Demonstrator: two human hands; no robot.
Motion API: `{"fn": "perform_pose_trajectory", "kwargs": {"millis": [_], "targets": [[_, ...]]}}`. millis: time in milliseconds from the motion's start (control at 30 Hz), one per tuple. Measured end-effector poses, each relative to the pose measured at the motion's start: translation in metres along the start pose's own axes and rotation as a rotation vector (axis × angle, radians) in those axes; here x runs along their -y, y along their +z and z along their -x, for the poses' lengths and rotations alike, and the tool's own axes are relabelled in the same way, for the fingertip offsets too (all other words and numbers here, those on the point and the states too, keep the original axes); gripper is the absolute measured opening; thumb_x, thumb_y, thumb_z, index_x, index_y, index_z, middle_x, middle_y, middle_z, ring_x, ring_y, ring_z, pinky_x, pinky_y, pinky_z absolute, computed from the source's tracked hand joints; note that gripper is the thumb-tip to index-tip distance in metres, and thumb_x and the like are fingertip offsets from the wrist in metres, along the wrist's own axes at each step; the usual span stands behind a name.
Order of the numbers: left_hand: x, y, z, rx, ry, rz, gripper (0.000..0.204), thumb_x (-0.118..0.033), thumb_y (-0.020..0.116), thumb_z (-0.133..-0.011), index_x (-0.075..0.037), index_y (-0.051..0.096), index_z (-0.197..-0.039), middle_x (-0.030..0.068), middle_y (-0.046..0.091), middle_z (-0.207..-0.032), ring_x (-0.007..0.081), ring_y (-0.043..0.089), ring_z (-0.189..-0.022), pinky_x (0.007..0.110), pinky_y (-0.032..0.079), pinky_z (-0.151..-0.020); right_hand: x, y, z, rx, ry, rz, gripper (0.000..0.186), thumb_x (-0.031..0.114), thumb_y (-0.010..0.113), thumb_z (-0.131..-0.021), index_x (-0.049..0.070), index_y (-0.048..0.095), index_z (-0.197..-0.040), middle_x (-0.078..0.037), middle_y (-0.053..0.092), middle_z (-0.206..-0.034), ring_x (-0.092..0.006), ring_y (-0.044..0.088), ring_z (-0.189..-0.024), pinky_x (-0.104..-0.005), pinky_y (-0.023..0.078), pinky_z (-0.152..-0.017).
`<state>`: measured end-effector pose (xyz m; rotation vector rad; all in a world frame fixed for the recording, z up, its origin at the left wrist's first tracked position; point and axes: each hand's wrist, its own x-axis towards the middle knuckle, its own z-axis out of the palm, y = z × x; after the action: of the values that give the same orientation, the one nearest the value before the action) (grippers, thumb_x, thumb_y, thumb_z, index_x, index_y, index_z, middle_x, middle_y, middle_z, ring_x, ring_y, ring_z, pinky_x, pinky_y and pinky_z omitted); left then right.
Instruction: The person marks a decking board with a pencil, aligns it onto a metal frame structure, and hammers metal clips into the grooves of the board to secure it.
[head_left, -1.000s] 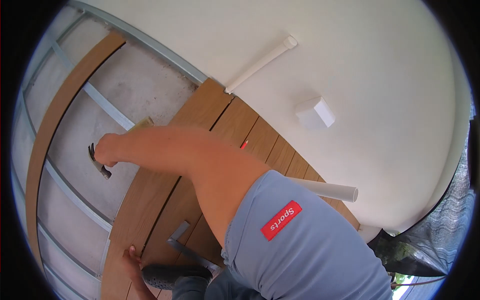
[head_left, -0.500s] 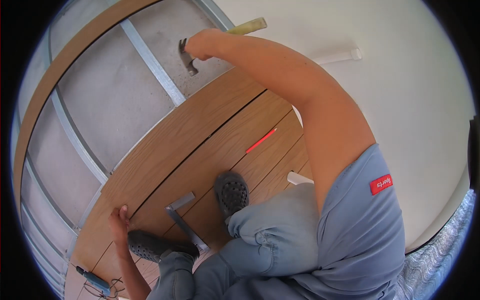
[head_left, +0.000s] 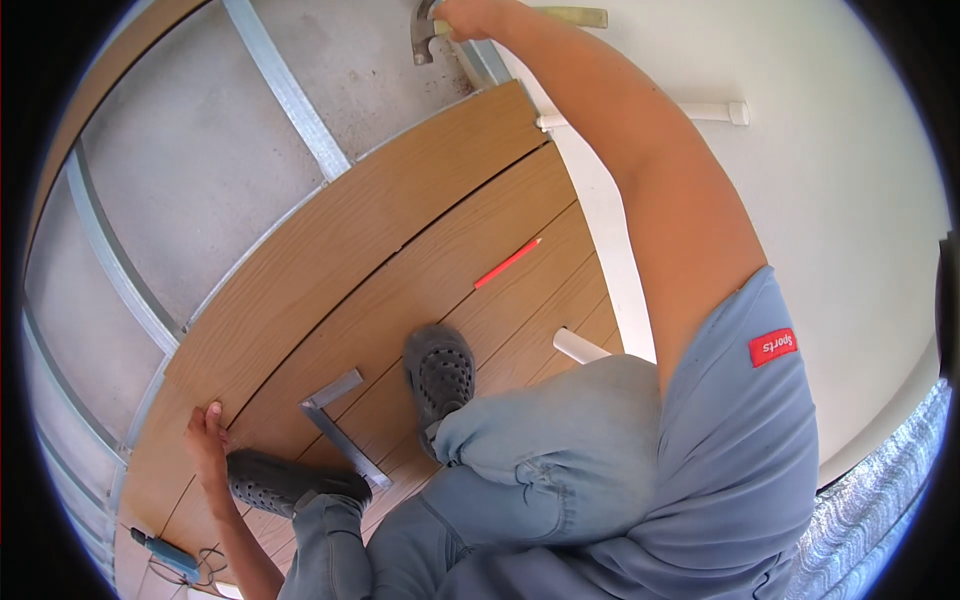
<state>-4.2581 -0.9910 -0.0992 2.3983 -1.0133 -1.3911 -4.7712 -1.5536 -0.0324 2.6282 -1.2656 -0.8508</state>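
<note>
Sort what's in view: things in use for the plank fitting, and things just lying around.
In use: hammer in right hand; outermost plank pressed by left hand.
Lying about: red pencil, metal square, white pipe, blue tool.

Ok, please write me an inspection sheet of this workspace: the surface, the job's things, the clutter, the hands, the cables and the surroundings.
Surface: wood-look floor planks laid over metal rails on grey concrete.
Job's things: hammer, outermost plank.
Clutter: red pencil, metal square and white pipe on the planks.
Hands: right hand grips the hammer by its handle at the top edge; left hand rests on the plank edge.
Cables: thin wires beside a blue tool, lower left.
Surroundings: white wall, second white pipe along it.
</note>
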Motion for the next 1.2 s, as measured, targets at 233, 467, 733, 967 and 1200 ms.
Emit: {"fn": "perform_pose_trajectory", "kwargs": {"millis": [233,467,733,967,1200], "targets": [[0.018,-0.019,0.009,-0.054,-0.013,-0.012,0.045,-0.038,0.064,-0.098,-0.004,0.051,-0.072,0.0053,0.050,-0.053,0.0135,0.049,-0.046,0.031,0.038,-0.044,0.078,-0.018,0.014,0.417,-0.170,0.336,0.034,0.005,0.069,-0.082,0.011,0.068,-0.115,-0.008,0.070,-0.114,-0.0299,0.068,-0.104,-0.0477,0.056,-0.082],[0.018,-0.020,0.019,-0.070,-0.040,-0.052,0.046,-0.039,0.063,-0.099,-0.004,0.051,-0.072,0.0049,0.049,-0.054,0.0136,0.048,-0.047,0.031,0.038,-0.045,0.081,0.000,0.007,0.352,-0.207,0.095,0.032,0.004,0.070,-0.082,0.010,0.069,-0.114,-0.008,0.071,-0.114,-0.0297,0.069,-0.103,-0.0464,0.056,-0.080],[-0.012,-0.006,0.013,-0.054,0.040,-0.153,0.046,-0.043,0.060,-0.100,-0.005,0.051,-0.074,0.0039,0.047,-0.055,0.0126,0.047,-0.048,0.031,0.037,-0.046,0.046,0.002,0.033,0.392,-0.099,0.035,0.021,0.018,0.069,-0.083,0.010,0.074,-0.102,-0.015,0.074,-0.098,-0.0315,0.072,-0.093,-0.0435,0.058,-0.079],[0.010,-0.020,0.012,-0.115,0.029,-0.196,0.045,-0.040,0.061,-0.099,-0.002,0.054,-0.076,0.0135,0.055,-0.062,0.0253,0.054,-0.056,0.041,0.042,-0.055,0.074,-0.003,0.016,0.216,0.088,-0.121,0.027,0.022,0.066,-0.087,0.009,0.073,-0.109,-0.017,0.074,-0.101,-0.0311,0.073,-0.097,-0.0422,0.059,-0.081],[0.023,-0.028,0.014,-0.124,0.141,-0.246,0.046,-0.050,0.056,-0.097,-0.008,0.067,-0.080,0.0196,0.065,-0.074,0.0403,0.064,-0.070,0.051,0.049,-0.063,0.123,-0.072,-0.007,0.069,-0.247,-0.068,0.038,0.005,0.055,-0.084,0.006,0.060,-0.122,-0.021,0.066,-0.117,-0.0405,0.062,-0.109,-0.0486,0.051,-0.091]]}}
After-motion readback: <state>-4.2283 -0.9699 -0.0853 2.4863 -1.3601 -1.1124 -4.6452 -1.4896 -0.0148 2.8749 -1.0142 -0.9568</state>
